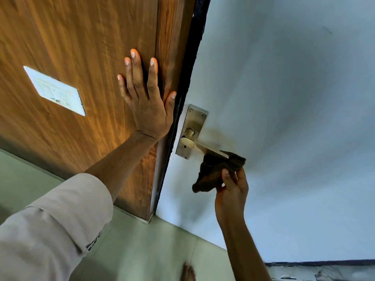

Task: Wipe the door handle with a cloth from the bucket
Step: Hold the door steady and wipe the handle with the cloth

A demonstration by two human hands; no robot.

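Observation:
A metal lever door handle (199, 143) on a steel backplate (192, 126) is fixed to a pale blue-grey door (284, 118). A dark brown cloth (215, 171) covers the outer end of the lever. My right hand (233, 191) grips this cloth from below, thumb and fingers pinched on it. My left hand (146, 98) lies flat with fingers spread on the wooden panel (81, 47) just left of the door's edge. No bucket is in view.
A white switch plate (54, 91) is set in the wooden panel at the left. A black strip (188, 67) runs between panel and door. Pale green floor (142, 250) lies below, with a bare foot (187, 272) at the bottom edge.

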